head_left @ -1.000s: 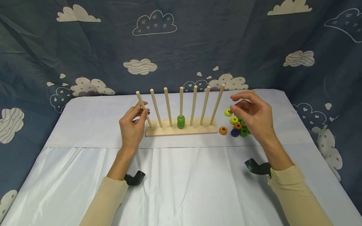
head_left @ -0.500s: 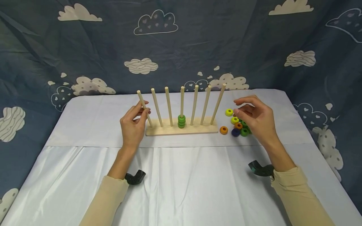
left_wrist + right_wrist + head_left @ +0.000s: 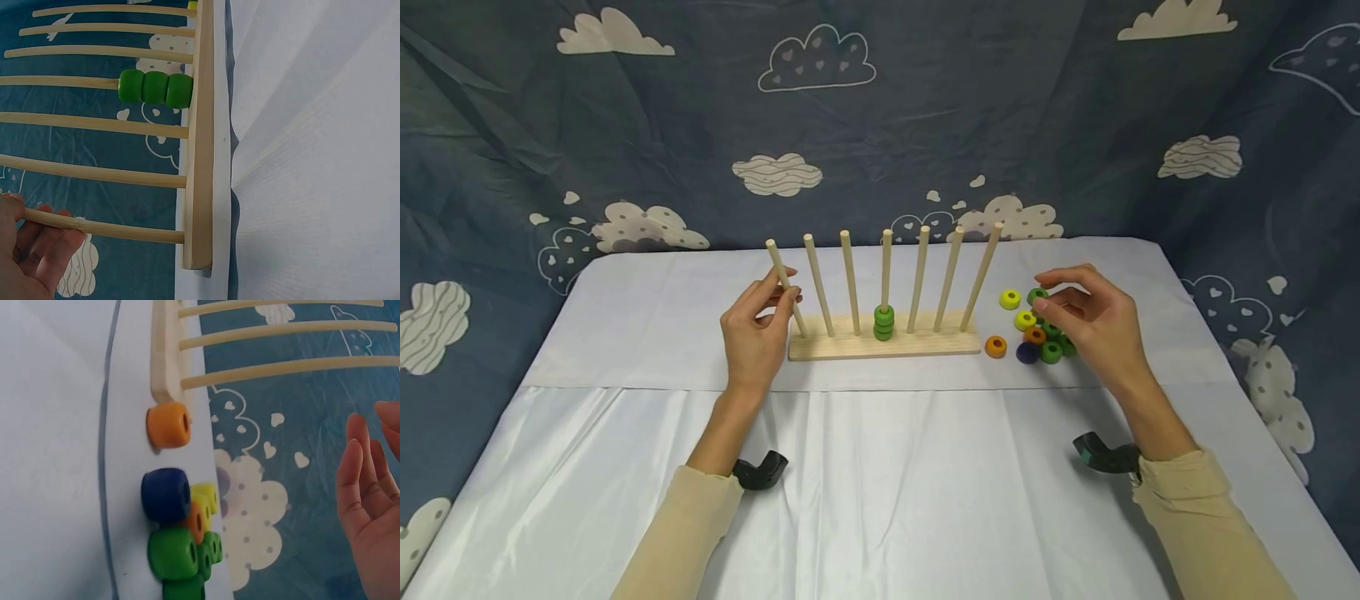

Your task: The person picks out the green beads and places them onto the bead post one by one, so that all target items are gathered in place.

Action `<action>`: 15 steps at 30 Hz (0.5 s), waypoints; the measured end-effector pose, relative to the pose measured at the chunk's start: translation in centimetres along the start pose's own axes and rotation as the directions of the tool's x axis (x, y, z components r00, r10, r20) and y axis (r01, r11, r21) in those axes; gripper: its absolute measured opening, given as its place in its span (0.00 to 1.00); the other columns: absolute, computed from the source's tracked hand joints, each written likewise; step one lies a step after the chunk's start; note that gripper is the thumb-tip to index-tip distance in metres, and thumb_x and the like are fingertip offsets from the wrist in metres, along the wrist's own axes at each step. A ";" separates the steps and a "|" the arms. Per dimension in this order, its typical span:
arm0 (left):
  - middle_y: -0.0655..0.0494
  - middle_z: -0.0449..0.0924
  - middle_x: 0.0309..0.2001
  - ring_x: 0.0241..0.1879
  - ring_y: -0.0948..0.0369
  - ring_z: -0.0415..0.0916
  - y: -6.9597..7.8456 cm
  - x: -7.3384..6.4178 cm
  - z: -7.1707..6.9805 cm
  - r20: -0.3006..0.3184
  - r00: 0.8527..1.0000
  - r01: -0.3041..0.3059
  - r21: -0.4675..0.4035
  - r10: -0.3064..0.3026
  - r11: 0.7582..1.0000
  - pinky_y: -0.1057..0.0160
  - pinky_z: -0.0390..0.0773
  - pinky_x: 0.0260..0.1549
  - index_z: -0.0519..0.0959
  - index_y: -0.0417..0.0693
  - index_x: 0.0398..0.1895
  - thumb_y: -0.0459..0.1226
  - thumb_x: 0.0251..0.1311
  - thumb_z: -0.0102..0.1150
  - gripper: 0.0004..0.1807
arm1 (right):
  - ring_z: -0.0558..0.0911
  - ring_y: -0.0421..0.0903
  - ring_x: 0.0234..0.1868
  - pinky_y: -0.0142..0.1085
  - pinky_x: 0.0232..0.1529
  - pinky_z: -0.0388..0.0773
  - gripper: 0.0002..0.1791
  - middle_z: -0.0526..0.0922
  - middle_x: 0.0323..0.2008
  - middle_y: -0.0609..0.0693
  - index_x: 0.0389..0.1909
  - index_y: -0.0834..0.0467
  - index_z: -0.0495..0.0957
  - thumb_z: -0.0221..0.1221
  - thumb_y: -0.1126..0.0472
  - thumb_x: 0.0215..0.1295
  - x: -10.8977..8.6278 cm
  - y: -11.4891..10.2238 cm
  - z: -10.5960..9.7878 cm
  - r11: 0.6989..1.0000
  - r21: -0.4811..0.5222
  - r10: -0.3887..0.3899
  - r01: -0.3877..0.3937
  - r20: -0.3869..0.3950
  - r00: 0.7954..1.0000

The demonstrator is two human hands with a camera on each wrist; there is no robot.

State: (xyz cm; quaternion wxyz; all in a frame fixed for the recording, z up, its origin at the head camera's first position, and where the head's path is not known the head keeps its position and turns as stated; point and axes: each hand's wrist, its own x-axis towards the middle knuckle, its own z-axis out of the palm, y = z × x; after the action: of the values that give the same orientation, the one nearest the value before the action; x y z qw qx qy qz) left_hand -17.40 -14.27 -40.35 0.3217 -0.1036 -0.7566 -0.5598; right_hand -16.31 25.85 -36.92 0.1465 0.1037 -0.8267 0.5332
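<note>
My left hand pinches the leftmost peg of a wooden peg rack, thumb on one side and fingers behind. The rack's base lies flat and bears several upright pegs. Three green beads are stacked on the middle peg; the other pegs carry none. My right hand hovers over the loose beads at the right, fingers loosely bent with nothing between them. In the right wrist view, an orange bead, a dark blue bead and a green bead lie closest.
Two yellow beads, one farther back, and several more green ones lie right of the rack, partly behind the right hand. White cloth covers the table. A dark curtain with clouds hangs right behind it.
My right hand has moved a little right and down over the beads, uncovering a green bead at the back. The left hand keeps its pinch on the peg.
</note>
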 end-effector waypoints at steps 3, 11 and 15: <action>0.42 0.89 0.40 0.37 0.53 0.87 0.0 0.0 0.0 0.003 1.000 0.002 0.000 -0.002 1.000 0.80 0.84 0.31 0.86 0.43 0.57 0.32 0.69 0.65 0.15 | 0.83 0.35 0.39 0.17 0.46 0.81 0.17 0.81 0.48 0.39 0.56 0.67 0.80 0.66 0.71 0.67 -0.2 0.6 -0.3 1.000 -0.017 0.012 -0.012 0.000 1.000; 0.42 0.89 0.41 0.37 0.55 0.87 0.1 0.0 0.0 0.003 1.000 0.008 -0.004 -0.008 1.000 0.80 0.85 0.32 0.86 0.43 0.57 0.31 0.69 0.65 0.15 | 0.82 0.33 0.41 0.15 0.46 0.79 0.18 0.79 0.49 0.34 0.57 0.63 0.81 0.67 0.69 0.68 -0.3 1.8 -1.3 0.995 -0.084 0.054 -0.054 -0.006 0.999; 0.42 0.89 0.40 0.36 0.54 0.87 0.1 0.1 0.0 0.000 1.000 0.007 -0.008 -0.007 1.000 0.80 0.84 0.31 0.87 0.43 0.57 0.32 0.69 0.65 0.15 | 0.83 0.33 0.40 0.15 0.45 0.80 0.18 0.79 0.50 0.34 0.57 0.63 0.81 0.67 0.69 0.68 -0.5 2.2 -1.8 0.994 -0.091 0.067 -0.067 -0.007 0.998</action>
State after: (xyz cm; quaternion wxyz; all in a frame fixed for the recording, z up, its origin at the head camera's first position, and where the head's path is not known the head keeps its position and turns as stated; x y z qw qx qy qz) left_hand -17.46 -14.24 -40.22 0.3193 -0.1021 -0.7547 -0.5639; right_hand -16.37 28.36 -38.26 0.1345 0.0680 -0.8529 0.4999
